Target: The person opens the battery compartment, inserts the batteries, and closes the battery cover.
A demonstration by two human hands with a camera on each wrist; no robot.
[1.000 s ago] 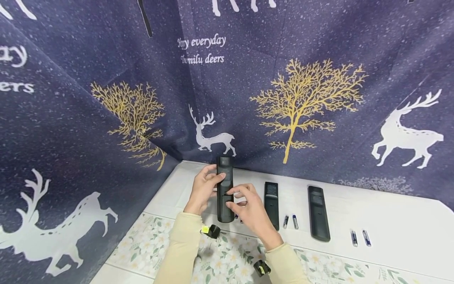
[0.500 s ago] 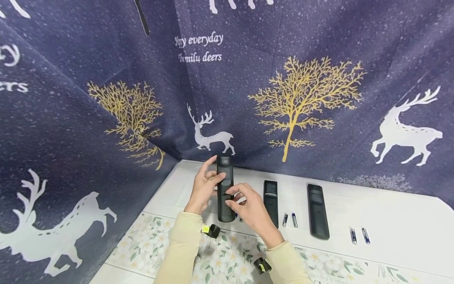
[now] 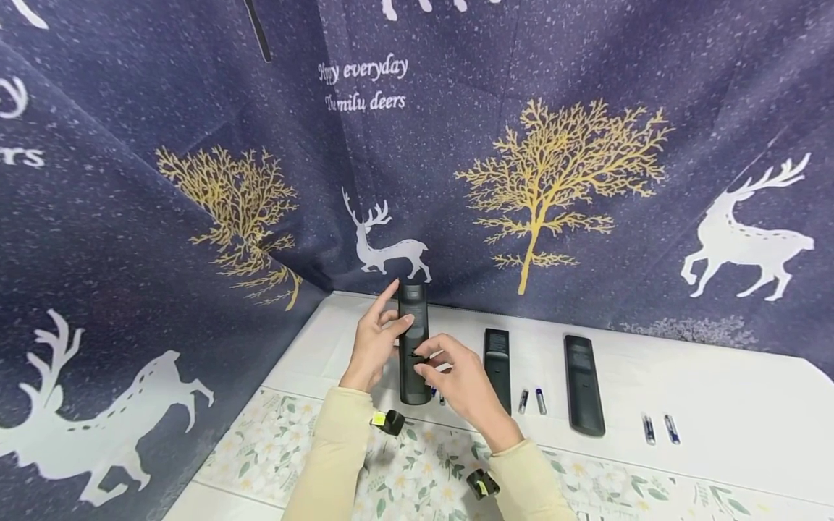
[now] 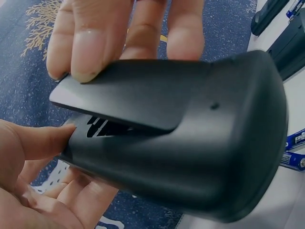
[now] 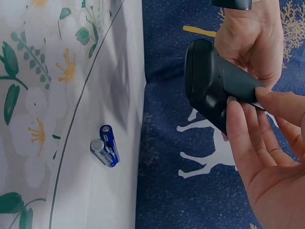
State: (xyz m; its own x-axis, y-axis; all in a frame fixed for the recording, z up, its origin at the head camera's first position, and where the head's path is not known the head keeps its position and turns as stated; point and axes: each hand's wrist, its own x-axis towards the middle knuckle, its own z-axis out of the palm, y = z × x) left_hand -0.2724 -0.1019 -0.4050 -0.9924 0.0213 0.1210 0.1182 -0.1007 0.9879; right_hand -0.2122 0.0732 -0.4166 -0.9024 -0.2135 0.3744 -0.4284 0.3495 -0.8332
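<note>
My left hand (image 3: 373, 351) grips a black remote control (image 3: 413, 387) by its side, back face towards me, thumb across it and index finger stretched up along its edge. With thumb and fingers my right hand (image 3: 459, 376) pinches the battery cover (image 4: 128, 93) at its upper end. In the left wrist view that end is raised off the remote, while the lower end still meets the body. Dark slots of the battery compartment (image 4: 107, 128) show in the gap. Two blue-and-silver batteries (image 5: 109, 145) lie on the white table below the remote.
Two more black remotes, one in the middle (image 3: 497, 369) and one farther right (image 3: 584, 387), lie face down, each with two batteries (image 3: 531, 401) beside it. A flowered cloth strip (image 3: 417, 470) runs along the front. A dark blue deer-print curtain (image 3: 443, 159) stands behind.
My left index finger has straightened upward along the remote's edge. My right fingers have stayed at the cover's upper end, and a dark gap now shows there. The head view has shifted slightly.
</note>
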